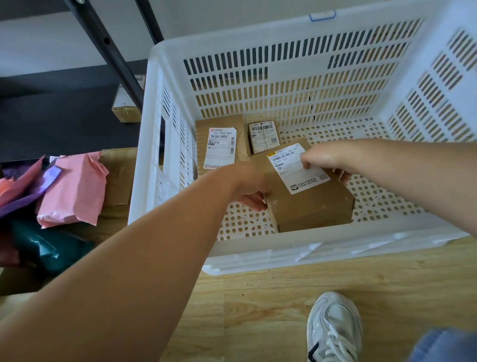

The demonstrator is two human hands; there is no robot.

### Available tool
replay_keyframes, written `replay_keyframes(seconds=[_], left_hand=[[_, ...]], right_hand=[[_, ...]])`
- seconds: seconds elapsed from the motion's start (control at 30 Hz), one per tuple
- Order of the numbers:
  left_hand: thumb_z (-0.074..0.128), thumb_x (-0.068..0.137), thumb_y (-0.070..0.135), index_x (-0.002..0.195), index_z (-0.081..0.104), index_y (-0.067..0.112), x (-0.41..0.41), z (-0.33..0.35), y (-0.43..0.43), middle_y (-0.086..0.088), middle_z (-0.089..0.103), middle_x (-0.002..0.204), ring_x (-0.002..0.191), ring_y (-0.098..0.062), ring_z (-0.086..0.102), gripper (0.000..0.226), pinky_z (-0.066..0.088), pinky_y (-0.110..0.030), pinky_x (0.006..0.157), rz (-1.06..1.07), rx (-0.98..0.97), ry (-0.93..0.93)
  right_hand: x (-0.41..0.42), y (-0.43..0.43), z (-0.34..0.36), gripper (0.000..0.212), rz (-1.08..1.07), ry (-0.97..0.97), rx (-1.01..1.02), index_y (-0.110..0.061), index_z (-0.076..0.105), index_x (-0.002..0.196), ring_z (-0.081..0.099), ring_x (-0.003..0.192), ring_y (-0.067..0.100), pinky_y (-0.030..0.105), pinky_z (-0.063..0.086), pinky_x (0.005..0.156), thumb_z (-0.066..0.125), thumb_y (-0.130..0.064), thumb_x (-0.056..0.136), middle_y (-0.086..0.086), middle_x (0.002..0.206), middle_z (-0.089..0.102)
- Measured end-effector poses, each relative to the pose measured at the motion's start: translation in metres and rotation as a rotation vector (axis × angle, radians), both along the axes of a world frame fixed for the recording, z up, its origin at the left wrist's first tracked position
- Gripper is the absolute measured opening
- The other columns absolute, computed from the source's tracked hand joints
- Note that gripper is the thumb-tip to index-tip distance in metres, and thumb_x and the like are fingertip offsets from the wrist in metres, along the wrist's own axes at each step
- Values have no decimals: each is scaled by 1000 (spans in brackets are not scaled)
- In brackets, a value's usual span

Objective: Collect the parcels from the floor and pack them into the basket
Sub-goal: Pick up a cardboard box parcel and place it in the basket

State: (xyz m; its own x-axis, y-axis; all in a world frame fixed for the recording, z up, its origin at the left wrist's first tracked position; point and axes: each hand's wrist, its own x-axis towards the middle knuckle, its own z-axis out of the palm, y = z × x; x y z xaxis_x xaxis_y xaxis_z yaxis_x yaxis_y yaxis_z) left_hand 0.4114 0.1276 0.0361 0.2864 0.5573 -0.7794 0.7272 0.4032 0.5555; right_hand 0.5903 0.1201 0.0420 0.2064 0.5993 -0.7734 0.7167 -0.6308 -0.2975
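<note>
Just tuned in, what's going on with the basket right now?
A person grips a labelled cardboard box with the left hand and right hand, low inside the white basket. A flat box and a small box already lie in its far left corner. Pink, purple and teal bagged parcels wait on the floor left of the basket.

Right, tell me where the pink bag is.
In the head view, the pink bag lies at left, just outside the white basket, beside a green bag.
</note>
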Motion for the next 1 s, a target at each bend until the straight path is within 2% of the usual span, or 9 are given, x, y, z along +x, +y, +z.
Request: replay_keyframes(seconds=[0.13,0.27,0.47,0.6,0.67,0.83,0.93,1.0], left_hand=[[56,96,5,121,57,-6,3,-5,7,-21,68,109,89,-28,71,27,59,-36,83,14,26,12],[63,93,11,111,63,-4,12,-2,18,-17,72,100,83,-26,73,23,60,-35,78,69,57,-18],[65,92,16,107,66,-4,43,-1,30,-18,72,100,83,-25,73,24,61,-33,74,91,64,-105],[64,93,13,113,62,-5,67,-7,39,-19,70,105,75,-24,72,27,61,-35,71,114,88,-121],[64,92,10,115,59,-5,76,-13,43,-21,69,104,69,-23,70,28,61,-37,70,154,101,-113],[62,92,7,118,58,-2,94,-35,58,-21,70,94,83,-27,72,27,61,-39,76,214,125,-80],[61,91,6,120,58,2,98,-48,67,-17,69,106,95,-28,70,30,58,-41,85,209,134,-67],[60,90,7,122,58,4,99,-57,72,-15,66,113,101,-29,66,33,56,-43,90,187,152,-53]], right_hand=[[2,3,-2,32,-33,7,-5,-8,51,120,58,72,29,32,47,60,42,-23,93,16,92,60],[16,12,2,34,-78,-8,9,-6,52,118,59,76,30,33,49,61,45,-26,91,18,102,61],[53,28,10,40,-125,-56,-3,-5,51,121,61,90,34,41,53,81,51,-30,88,20,108,60],[72,36,5,39,-157,-68,42,-8,49,123,62,89,34,38,54,70,48,-29,91,19,106,61],[78,39,-2,37,-169,-66,91,-9,47,124,62,90,34,38,53,70,47,-28,92,19,107,59],[89,49,-27,39,-267,-60,257,-4,51,124,58,93,32,36,49,71,54,-25,91,16,109,59],[89,58,-42,42,-271,-59,298,-6,52,130,58,90,27,30,46,66,60,-20,92,12,111,60],[86,65,-51,45,-275,-19,307,-8,53,133,61,97,28,33,51,74,63,-18,90,12,120,62]])
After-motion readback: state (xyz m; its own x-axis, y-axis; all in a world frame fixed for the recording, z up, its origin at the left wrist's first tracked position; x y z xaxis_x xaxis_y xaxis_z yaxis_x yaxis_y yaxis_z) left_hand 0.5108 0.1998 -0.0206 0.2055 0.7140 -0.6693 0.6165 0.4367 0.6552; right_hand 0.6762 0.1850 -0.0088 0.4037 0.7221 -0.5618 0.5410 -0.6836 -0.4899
